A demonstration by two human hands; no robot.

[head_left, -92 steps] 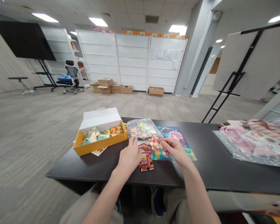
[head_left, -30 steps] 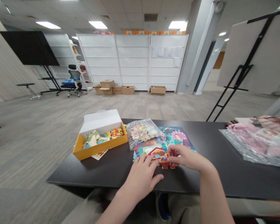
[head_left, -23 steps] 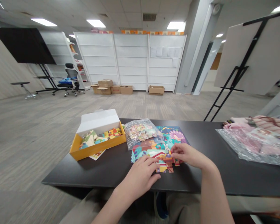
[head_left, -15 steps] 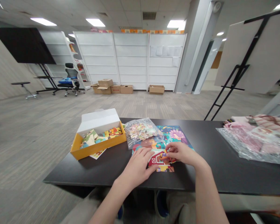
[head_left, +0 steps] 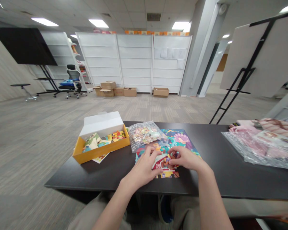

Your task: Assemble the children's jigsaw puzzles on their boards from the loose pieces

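On the black table in front of me, red and yellow jigsaw pieces [head_left: 167, 174] with a barn picture lie partly joined at the near edge of a colourful picture sheet [head_left: 182, 137]. My left hand [head_left: 147, 166] rests at their left side, fingers curved and apart, with the thumb by the lower row. From the right, my right hand [head_left: 185, 157] pinches a small orange and purple jigsaw piece [head_left: 167, 161] over the barn part. Its fingers cover some of that piece, so whether it sits flush cannot be seen.
A clear bag of jigsaw pieces [head_left: 146, 132] overlaps the sheet's far left. Left of it stands an open yellow box [head_left: 103, 151] holding more pieces, with a printed card [head_left: 101, 158] partly under it. Plastic-wrapped pink fabric [head_left: 261, 143] lies at the table's right.
My left hand has shifted slightly up, its fingers more bent and raised. My right hand has moved a little left and down with the piece; the barn and the lower yellow row now appear closer together.
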